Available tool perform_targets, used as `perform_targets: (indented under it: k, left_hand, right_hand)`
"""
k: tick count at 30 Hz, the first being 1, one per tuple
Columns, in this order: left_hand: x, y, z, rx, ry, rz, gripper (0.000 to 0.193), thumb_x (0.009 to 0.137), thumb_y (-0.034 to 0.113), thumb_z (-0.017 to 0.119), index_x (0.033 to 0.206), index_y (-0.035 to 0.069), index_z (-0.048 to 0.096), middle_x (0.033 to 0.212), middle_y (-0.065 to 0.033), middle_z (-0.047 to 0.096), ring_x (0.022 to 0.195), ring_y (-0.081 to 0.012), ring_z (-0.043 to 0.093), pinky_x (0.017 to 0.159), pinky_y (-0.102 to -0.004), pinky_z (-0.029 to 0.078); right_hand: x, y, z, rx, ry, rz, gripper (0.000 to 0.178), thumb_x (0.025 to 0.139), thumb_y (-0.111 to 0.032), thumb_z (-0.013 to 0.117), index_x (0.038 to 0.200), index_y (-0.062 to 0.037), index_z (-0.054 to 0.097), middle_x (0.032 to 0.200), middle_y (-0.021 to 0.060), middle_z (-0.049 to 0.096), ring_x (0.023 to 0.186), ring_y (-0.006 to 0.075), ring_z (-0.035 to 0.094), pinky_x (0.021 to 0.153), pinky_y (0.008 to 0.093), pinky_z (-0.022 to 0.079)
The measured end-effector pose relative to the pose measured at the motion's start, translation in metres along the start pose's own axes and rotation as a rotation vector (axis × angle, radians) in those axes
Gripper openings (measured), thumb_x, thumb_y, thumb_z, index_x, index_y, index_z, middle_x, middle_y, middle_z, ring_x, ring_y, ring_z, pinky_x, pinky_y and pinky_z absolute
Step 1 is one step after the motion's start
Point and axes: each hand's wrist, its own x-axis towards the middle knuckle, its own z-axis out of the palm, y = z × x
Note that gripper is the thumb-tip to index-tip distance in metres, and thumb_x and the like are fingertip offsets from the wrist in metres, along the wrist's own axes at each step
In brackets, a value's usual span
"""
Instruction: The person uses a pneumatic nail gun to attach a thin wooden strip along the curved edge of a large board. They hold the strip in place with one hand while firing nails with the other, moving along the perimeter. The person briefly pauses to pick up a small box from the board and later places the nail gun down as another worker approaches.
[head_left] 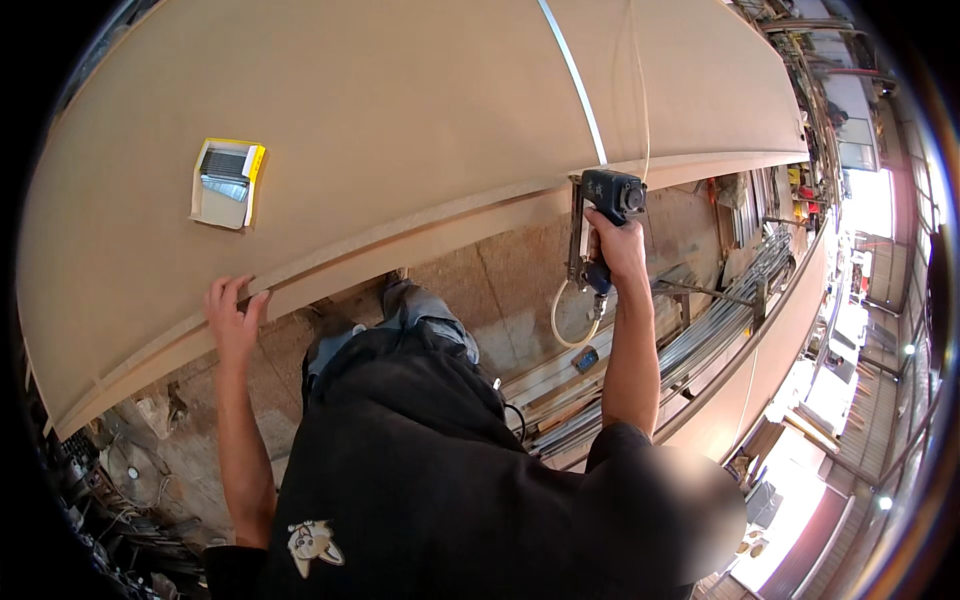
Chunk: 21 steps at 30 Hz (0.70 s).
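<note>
The right hand clamps the staple gun at the board edge; the left hand, fingers spread, should press firmly.

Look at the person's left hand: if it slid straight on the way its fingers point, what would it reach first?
Probably the small open box of staples lying on the board. The left hand rests on the board's edge, fingers pointing up across it.

Tan board; dark blue stapler; yellow-edged box

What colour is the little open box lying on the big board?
Yellow and white box, seen in the head view.
</note>
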Motion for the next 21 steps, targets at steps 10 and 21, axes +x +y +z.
perform_targets:
  k: [10, 21]
  left_hand:
    - [-0.001, 0.000, 0.005, -0.045, 0.023, 0.028, 0.040, 0.091, 0.035, 0.084, 0.119, 0.009, 0.075, 0.121, -0.0119, 0.063, 0.117, -0.0371, 0.057, 0.101, -0.0494, 0.046]
    - [-0.002, 0.007, 0.001, -0.075, 0.048, 0.036, 0.037, 0.092, 0.034, 0.083, 0.119, 0.010, 0.075, 0.120, -0.0095, 0.063, 0.118, -0.0346, 0.058, 0.105, -0.0493, 0.044]
  right_hand:
    - [-0.034, -0.007, 0.034, 0.020, -0.054, -0.007, 0.018, 0.094, -0.017, 0.079, 0.084, -0.0034, 0.072, 0.060, 0.0031, 0.061, 0.048, 0.0149, 0.058, 0.048, 0.0328, 0.047]
    - [-0.061, -0.013, 0.065, -0.009, -0.055, -0.048, 0.035, 0.089, -0.024, 0.082, 0.067, -0.0002, 0.068, 0.058, 0.0048, 0.062, 0.050, 0.0160, 0.061, 0.050, 0.0356, 0.047]
